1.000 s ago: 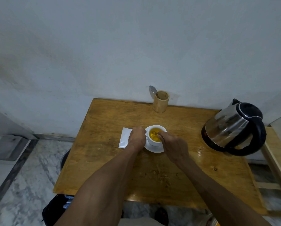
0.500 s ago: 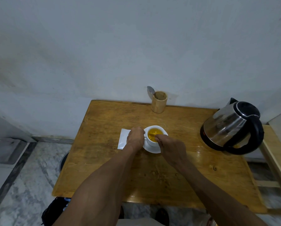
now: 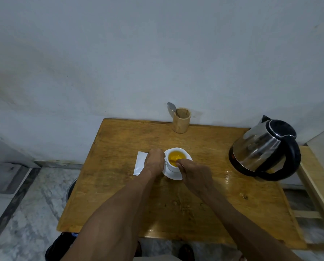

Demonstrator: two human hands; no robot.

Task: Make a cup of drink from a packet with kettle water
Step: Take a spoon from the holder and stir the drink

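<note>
A: Nearest, what are the hands doing?

B: The left hand (image 3: 154, 162) is curled against the left side of the small white ceramic cup (image 3: 176, 161), where its handle seems to be; whether the fingers actually pinch the handle, I cannot tell. The right hand (image 3: 195, 176) is closed on a thin spoon handle (image 3: 181, 165) whose bowl dips into the yellow-orange drink (image 3: 176, 156).

A: And the cup itself?

B: Upright on a round white saucer (image 3: 173, 176), mid-way across the varnished wooden table (image 3: 119, 194). I judge it light but brittle and hot; the glaze is slippery, so the handle is the place to hold. It is nearly full, so it should stay level.

A: Beside it?

B: A flat white paper packet (image 3: 139, 164) lies just left of the left hand, limp and weightless, likely spent.

A: Farther off?

B: A steel kettle with black lid and handle (image 3: 264, 149) stands well apart to the right; heavy, best held by that handle. At the wall, a wooden cylinder holder (image 3: 181, 120) keeps a metal spoon (image 3: 171, 107).
</note>
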